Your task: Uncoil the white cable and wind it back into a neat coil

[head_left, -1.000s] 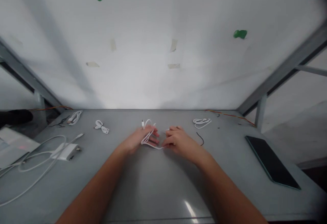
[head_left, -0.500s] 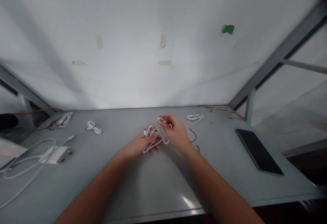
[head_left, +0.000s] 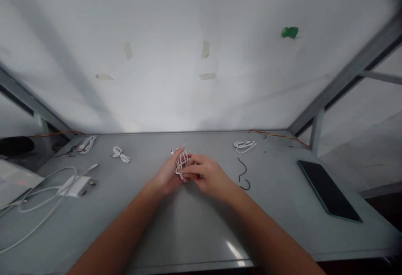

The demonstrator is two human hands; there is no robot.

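Center of the grey table [head_left: 188,229], you're holding a looped white cable [head_left: 182,163] between both hands. Your left hand [head_left: 168,176] is cupping the loops, curled around them, and your right hand [head_left: 209,175] is pinching the bundle from the right, closed over it. Off to the right, a thin black wire [head_left: 242,174] is lying below a coiled white cable [head_left: 244,145], and a dark tablet [head_left: 328,191] is sitting further right.
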